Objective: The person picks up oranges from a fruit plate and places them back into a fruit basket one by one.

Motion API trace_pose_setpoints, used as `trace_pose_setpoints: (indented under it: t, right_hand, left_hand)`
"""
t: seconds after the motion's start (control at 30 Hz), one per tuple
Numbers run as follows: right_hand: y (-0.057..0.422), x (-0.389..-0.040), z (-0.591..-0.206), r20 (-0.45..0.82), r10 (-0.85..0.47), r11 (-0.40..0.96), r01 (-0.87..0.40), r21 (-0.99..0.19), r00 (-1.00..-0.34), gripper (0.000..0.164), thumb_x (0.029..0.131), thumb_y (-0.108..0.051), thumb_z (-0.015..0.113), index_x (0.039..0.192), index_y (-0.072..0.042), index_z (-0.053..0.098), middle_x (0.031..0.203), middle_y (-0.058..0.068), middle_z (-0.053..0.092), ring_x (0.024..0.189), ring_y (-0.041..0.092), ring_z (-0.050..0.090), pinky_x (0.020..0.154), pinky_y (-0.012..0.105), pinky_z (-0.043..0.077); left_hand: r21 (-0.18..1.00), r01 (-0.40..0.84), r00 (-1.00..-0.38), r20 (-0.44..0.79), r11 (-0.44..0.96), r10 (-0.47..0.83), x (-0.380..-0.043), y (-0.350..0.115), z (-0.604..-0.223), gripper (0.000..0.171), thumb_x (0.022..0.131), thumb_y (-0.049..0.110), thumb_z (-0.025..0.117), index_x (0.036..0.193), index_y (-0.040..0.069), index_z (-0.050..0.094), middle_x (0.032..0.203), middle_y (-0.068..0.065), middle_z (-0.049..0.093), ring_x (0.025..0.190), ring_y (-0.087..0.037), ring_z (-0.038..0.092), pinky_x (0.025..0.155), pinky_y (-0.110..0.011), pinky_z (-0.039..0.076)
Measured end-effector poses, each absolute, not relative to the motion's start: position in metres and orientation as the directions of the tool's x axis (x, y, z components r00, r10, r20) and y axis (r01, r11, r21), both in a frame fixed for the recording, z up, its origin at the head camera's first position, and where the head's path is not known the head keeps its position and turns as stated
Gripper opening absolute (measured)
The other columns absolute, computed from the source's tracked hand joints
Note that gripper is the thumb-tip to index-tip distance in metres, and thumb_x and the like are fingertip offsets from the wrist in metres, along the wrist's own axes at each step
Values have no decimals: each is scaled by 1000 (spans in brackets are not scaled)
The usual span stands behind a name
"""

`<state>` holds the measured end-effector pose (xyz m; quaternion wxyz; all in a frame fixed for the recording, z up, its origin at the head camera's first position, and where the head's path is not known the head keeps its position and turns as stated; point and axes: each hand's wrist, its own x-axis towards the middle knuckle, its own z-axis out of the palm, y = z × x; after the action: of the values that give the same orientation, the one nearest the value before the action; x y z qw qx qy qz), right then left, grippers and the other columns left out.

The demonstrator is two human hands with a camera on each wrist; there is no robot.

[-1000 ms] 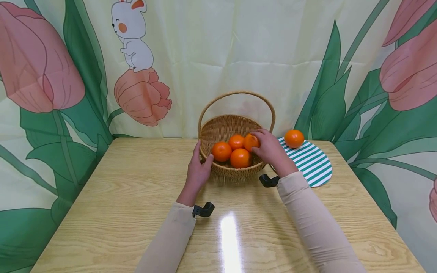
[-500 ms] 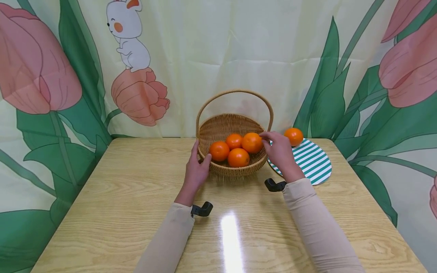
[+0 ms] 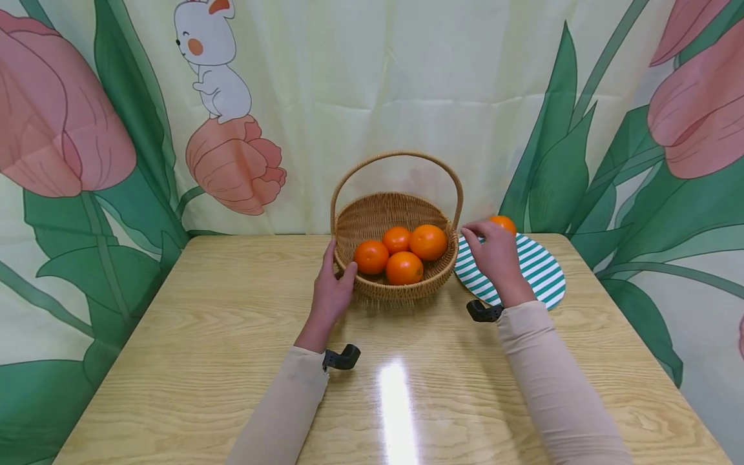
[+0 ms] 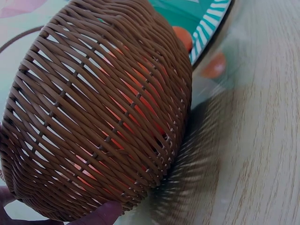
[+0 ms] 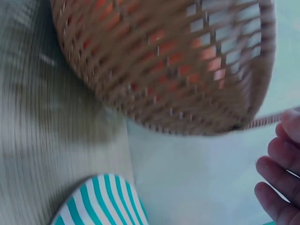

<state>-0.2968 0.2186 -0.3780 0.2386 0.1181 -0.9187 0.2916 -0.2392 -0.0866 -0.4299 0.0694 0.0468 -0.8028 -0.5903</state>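
A wicker basket (image 3: 401,294) with a tall handle stands at the back middle of the table, with several oranges (image 3: 405,268) inside it. My left hand (image 3: 331,290) rests against its left side, fingers extended along the outer wall and thumb by the front rim. In the left wrist view the thumb (image 4: 105,213) touches the weave. Just right of the basket is my right hand (image 3: 494,255), holding nothing, its fingers loosely bent above a round green-and-white striped placemat (image 3: 540,271). One more orange (image 3: 504,223) lies at the placemat's far edge, partly hidden by the right hand.
The wooden table (image 3: 232,336) meets a curtain (image 3: 372,77) printed with tulips and a rabbit right behind the basket. The basket's arched handle (image 3: 398,154) rises above its rim.
The right hand has let go of the rightmost orange in the basket and moved right, out over the placemat. My left hand has stayed at the basket's side.
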Motion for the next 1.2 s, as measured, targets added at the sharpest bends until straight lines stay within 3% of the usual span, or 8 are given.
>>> trace_pose_setpoints:
  t: [0.13, 0.27, 0.57, 0.9, 1.2]
  right_hand:
    - [230, -306, -382, 515, -69, 808, -351, -473, -854, 22, 97, -13, 58, 109, 1, 71, 102, 22, 70, 92, 38, 64, 79, 52, 52]
    - [241, -315, -385, 498, -44, 811, -323, -489, -866, 23, 95, -6, 54, 112, 1, 69, 108, 23, 67, 99, 40, 60, 83, 53, 50]
    - [261, -334, -393, 332, 16, 826, -175, -536, -943, 37, 95, -12, 52, 130, -2, 57, 139, 25, 46, 120, 45, 44, 101, 58, 41]
    - [273, -358, -401, 226, 4, 860, -112, -498, -974, 54, 91, -13, 61, 141, -2, 44, 145, 28, 35, 123, 48, 35, 100, 61, 42]
    - [285, -374, -406, 111, 14, 880, -41, -473, -994, 67, 91, -17, 62, 149, -3, 33, 154, 31, 16, 133, 55, 22, 106, 67, 31]
  left_hand:
    - [957, 4, -985, 54, 289, -165, -239, -86, -429, 68, 96, 36, 53, 154, 40, 17, 156, -10, 33, 129, -34, 52, 98, -49, 49]
    - [959, 7, -984, 57, 285, -169, -239, -85, -428, 68, 96, 35, 54, 153, 41, 17, 156, -10, 34, 129, -34, 52, 98, -49, 49]
    - [954, 9, -984, 62, 300, -169, -238, -84, -430, 68, 96, 38, 53, 154, 39, 16, 156, -11, 33, 130, -35, 51, 98, -49, 49]
    - [953, 21, -980, 79, 303, -182, -239, -86, -432, 69, 96, 35, 54, 154, 41, 17, 155, -9, 34, 130, -35, 51, 100, -49, 47]
    - [955, 47, -980, 100, 292, -169, -237, -85, -431, 69, 96, 35, 54, 155, 38, 17, 156, -11, 33, 130, -36, 50, 100, -50, 47]
